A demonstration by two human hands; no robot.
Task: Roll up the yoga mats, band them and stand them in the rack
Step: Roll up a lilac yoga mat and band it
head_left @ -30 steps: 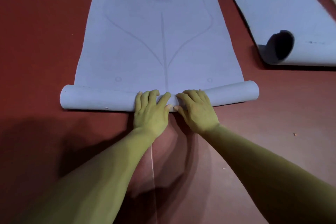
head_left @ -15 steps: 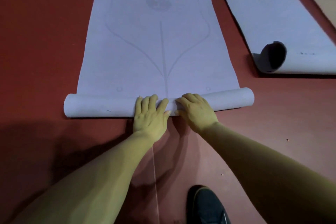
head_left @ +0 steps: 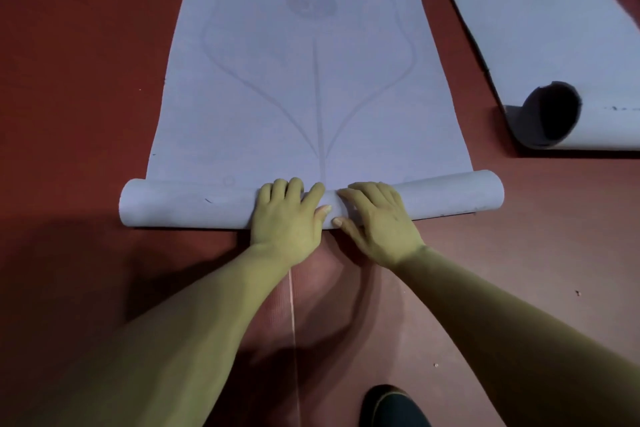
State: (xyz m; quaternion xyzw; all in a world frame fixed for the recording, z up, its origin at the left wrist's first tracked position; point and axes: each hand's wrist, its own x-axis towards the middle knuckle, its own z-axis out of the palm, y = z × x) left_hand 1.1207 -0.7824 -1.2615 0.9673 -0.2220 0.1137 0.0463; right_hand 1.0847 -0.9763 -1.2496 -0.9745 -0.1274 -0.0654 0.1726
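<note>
A pale blue yoga mat (head_left: 304,87) with faint printed lines lies flat on the red floor, stretching away from me. Its near end is wound into a tight roll (head_left: 187,203) lying crosswise. My left hand (head_left: 287,215) and my right hand (head_left: 375,218) rest side by side on the middle of the roll, palms down, fingers curled over its top. A second pale blue mat (head_left: 540,21) lies at the right, its near end curled into a loose open roll (head_left: 550,116).
Red floor (head_left: 76,80) surrounds both mats. A dark shoe (head_left: 391,406) shows at the bottom edge, right of centre. A thin pale line (head_left: 293,322) runs along the floor toward me. No rack or bands are in view.
The roll has advanced a little farther up the mat under both hands. A dark shoe has come into view at the bottom.
</note>
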